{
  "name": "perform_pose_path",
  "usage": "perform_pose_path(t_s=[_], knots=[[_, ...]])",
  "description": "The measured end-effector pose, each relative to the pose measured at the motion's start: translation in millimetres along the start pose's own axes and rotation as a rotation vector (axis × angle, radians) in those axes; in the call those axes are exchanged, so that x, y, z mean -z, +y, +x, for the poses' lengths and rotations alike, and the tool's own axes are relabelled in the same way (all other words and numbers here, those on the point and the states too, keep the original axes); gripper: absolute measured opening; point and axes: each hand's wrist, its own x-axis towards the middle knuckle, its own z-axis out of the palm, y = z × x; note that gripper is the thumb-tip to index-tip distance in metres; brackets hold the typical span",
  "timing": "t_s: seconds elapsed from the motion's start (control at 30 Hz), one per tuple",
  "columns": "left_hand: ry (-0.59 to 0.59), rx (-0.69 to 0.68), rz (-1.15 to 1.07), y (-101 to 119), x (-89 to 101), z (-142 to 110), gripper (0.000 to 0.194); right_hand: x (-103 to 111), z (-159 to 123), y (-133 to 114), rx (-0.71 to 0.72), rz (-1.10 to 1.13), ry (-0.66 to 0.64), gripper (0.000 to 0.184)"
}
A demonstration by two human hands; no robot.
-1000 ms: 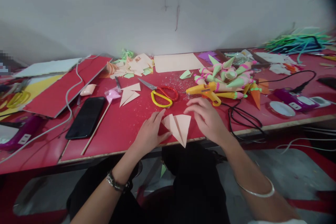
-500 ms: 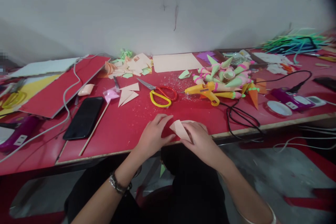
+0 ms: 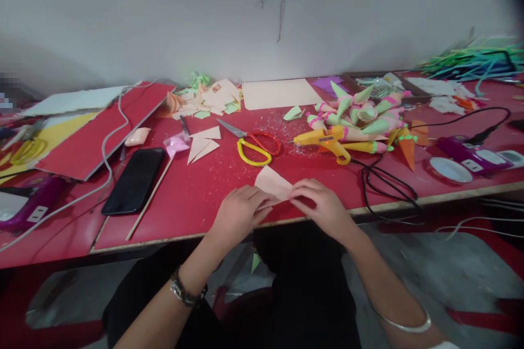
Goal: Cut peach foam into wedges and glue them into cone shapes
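Observation:
Both my hands meet at the front edge of the red table [image 3: 184, 196] on a peach paper piece [image 3: 272, 182]. My left hand [image 3: 239, 212] pinches its left lower side with curled fingers. My right hand [image 3: 321, 207] grips its right end, fingers closed. The paper sticks up between them as a folded wedge. Just beyond lie yellow-and-red scissors [image 3: 256, 147] and a yellow glue gun [image 3: 327, 139].
A pile of paper cones [image 3: 364, 114] sits behind the glue gun, whose black cord [image 3: 385, 180] loops to the right. A black phone [image 3: 133, 180], a wooden stick [image 3: 149, 196], cut peach triangles [image 3: 202, 144] and a peach sheet [image 3: 278, 92] lie around. Purple power strips [image 3: 470, 155] flank the table.
The paper lay open as a flat triangle a second ago. My right hand came down onto it and both hands have folded it into a smaller wedge held between them.

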Motion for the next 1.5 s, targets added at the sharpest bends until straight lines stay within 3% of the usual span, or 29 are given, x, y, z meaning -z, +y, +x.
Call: perform_pose_path(t_s=[0.27, 0.53, 0.83, 1.5], knots=[[0.094, 0.172, -0.021, 8, -7.4, 4, 0.019, -1, 3, 5, -0.09, -0.042, 0.107, 0.006], [0.071, 0.313, 0.08, 9, -8.6, 5, 0.033, -1, 5, 9, -0.12, -0.133, 0.123, 0.011], [0.067, 0.307, 0.1, 9, -10.2, 5, 0.031, 8, 6, 16, -0.078, -0.096, 0.004, 0.01], [0.045, 0.334, 0.121, 6, -5.7, -2, 0.026, 6, 9, 17, -0.091, -0.191, 0.007, 0.016]])
